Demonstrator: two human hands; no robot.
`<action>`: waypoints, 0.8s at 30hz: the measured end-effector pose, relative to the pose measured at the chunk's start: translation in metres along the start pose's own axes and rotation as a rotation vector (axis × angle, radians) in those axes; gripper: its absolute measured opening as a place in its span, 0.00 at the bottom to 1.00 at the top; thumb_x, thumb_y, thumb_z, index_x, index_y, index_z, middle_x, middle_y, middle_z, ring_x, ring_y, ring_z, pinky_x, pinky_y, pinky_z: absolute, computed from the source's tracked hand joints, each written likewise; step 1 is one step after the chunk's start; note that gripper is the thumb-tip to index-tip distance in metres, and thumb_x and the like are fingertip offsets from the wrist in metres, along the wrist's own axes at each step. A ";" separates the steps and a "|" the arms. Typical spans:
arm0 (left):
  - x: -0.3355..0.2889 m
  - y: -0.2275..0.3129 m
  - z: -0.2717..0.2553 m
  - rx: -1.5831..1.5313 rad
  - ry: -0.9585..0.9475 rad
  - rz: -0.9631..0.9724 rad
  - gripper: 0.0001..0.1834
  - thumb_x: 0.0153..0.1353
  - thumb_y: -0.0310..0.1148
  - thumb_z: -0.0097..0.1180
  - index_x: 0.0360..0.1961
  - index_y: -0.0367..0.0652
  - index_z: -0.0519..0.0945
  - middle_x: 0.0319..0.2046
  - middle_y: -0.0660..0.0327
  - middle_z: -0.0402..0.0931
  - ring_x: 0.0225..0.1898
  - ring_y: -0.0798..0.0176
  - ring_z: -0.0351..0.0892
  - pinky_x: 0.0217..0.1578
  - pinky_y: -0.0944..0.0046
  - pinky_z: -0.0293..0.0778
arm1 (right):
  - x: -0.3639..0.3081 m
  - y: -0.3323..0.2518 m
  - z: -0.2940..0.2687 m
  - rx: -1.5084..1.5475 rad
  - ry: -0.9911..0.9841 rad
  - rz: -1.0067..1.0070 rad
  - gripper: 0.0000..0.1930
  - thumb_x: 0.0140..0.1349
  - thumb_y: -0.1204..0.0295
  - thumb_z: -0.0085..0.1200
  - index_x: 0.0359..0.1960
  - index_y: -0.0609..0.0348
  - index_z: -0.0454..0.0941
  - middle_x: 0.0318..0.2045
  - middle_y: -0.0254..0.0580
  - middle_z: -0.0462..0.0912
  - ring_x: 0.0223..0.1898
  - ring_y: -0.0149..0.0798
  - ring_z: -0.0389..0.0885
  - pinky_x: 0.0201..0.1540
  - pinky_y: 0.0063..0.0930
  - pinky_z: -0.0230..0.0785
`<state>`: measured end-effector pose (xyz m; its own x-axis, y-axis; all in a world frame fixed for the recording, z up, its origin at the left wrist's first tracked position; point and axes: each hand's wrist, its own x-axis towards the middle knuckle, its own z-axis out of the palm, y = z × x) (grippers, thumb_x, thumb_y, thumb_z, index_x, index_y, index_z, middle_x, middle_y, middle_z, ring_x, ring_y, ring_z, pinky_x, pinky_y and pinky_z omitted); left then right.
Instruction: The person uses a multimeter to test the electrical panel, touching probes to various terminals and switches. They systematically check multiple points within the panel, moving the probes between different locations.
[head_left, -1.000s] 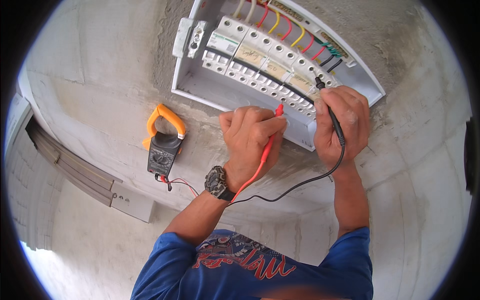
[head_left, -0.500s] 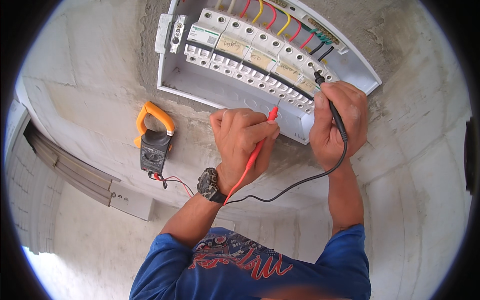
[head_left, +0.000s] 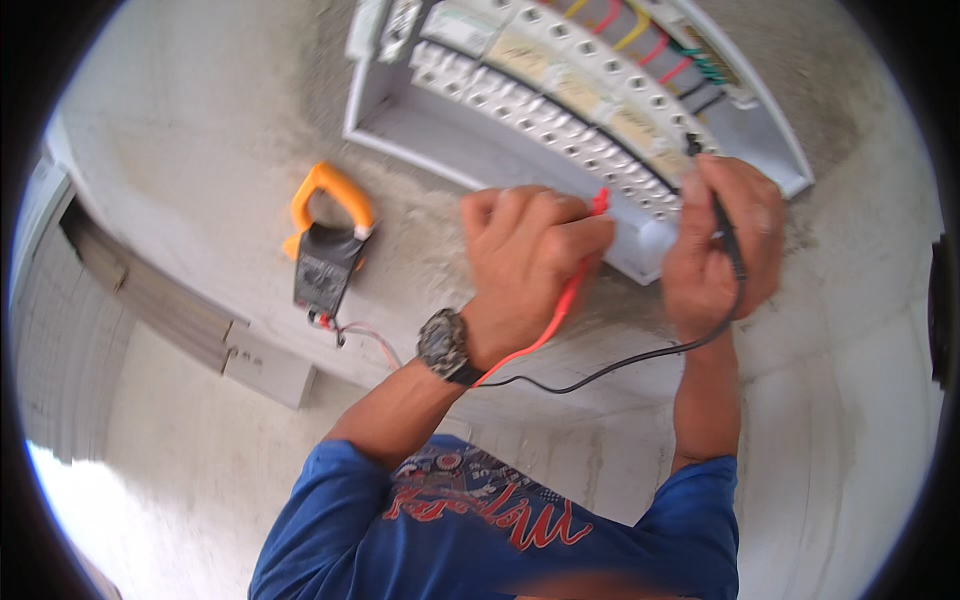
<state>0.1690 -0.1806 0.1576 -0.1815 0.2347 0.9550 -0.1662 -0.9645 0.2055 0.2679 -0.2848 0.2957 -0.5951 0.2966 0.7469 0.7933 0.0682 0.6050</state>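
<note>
Grips a red test probe (head_left: 600, 202) in the left hand (head_left: 535, 248), with the fingers pinched narrowly around its barrel. Points it upward, just below the lower terminals of the white circuit breakers (head_left: 562, 78) inside an open white distribution box (head_left: 418, 165); too blurred to tell any contact. Holds a black test probe (head_left: 729, 232) in the right hand (head_left: 718, 250), with the fingers closed around its handle and with the tip at the upper terminals near the right end of the row; cannot tell whether touching. Trails a red lead (head_left: 528, 349) and a curving black lead (head_left: 560, 388) toward the left wrist. Wears a dark patterned wristwatch (head_left: 443, 343) there, and a blue T-shirt (head_left: 460, 540). Has an orange-and-dark-grey clamp meter (head_left: 328, 265) to the left, below the box, well apart from both hands. Shows red, yellow, green and dark wires (head_left: 632, 32) above the breakers.
</note>
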 end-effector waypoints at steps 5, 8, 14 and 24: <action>-0.003 0.001 0.008 0.007 0.067 0.019 0.27 0.46 0.26 0.74 0.49 0.55 0.81 0.40 0.68 0.83 0.41 0.59 0.82 0.46 0.55 0.64 | 0.002 -0.003 -0.003 -0.005 -0.050 0.020 0.10 0.70 0.83 0.66 0.50 0.67 0.82 0.41 0.48 0.89 0.40 0.50 0.89 0.45 0.41 0.83; -0.004 0.003 0.011 0.015 0.098 0.020 0.23 0.49 0.29 0.71 0.47 0.54 0.79 0.39 0.70 0.81 0.40 0.62 0.81 0.44 0.54 0.64 | 0.001 0.000 -0.011 -0.114 -0.108 0.019 0.09 0.71 0.82 0.65 0.50 0.70 0.83 0.42 0.50 0.90 0.41 0.50 0.89 0.46 0.39 0.83; 0.002 0.010 0.011 0.014 0.141 -0.014 0.13 0.58 0.32 0.62 0.44 0.53 0.78 0.35 0.71 0.77 0.38 0.64 0.78 0.42 0.55 0.64 | -0.010 0.009 -0.015 -0.091 -0.094 0.228 0.07 0.74 0.81 0.63 0.50 0.72 0.85 0.44 0.52 0.90 0.42 0.44 0.90 0.46 0.34 0.85; 0.005 0.016 0.014 0.017 0.127 -0.061 0.13 0.56 0.33 0.62 0.44 0.54 0.81 0.36 0.71 0.78 0.40 0.63 0.79 0.45 0.52 0.64 | -0.007 0.012 -0.022 -0.210 -0.137 0.204 0.08 0.74 0.79 0.64 0.50 0.70 0.85 0.46 0.51 0.91 0.43 0.45 0.90 0.48 0.37 0.85</action>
<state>0.1791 -0.1968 0.1683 -0.2930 0.3056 0.9060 -0.1645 -0.9495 0.2671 0.2787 -0.3074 0.3038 -0.3927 0.4103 0.8231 0.8420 -0.1996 0.5012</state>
